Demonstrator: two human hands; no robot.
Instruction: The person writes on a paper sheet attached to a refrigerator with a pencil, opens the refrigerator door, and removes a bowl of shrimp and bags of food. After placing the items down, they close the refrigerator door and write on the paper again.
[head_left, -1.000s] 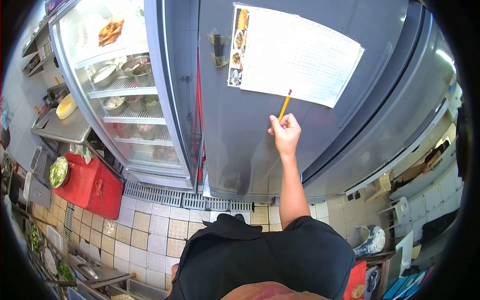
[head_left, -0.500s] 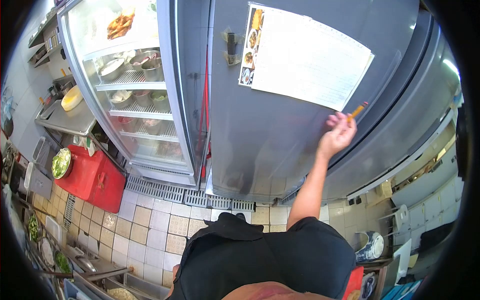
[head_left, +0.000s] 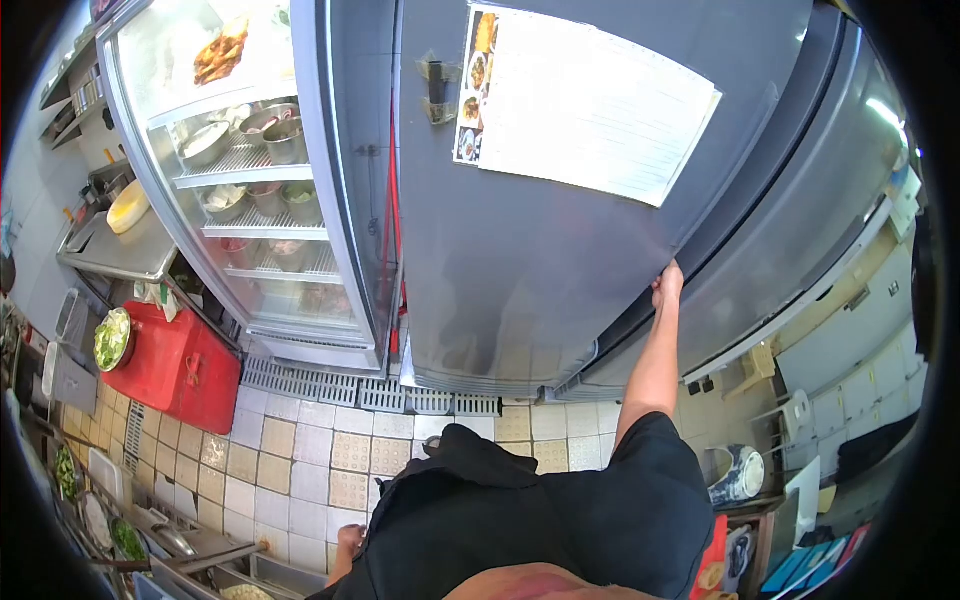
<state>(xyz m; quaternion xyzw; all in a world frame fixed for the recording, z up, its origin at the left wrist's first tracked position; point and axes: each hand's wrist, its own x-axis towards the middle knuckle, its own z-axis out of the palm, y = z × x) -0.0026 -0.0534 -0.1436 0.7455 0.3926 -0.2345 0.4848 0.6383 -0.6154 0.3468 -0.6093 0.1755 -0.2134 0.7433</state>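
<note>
**Moved the right hand away from the paper sheet, down to the grey panel's right edge**

Had a pencil up by the paper half a second ago, now reaching to the dark groove between the grey panel and the curved silver door. Fingers curled in at that edge, bunched; can't tell if pinching anything. Left hand down beside the black apron, too small to make out finger shape.

Container-wise: steel bowls and pots on the racks inside a glass-front fridge, with pale stuff in some and green in one. Also spotting leafy greens in a bowl on top of a red box, plus chopped herbs bottom left.

For edges and room: just a narrow gap with a red pole between fridge and panel, then floor tiles stretching from red box to apron.

Surface-wise, seeing smooth grey metal under the paper, and a steel tabletop at far left with a round yellow thing on it. Drain grating along the fridge base.
</note>
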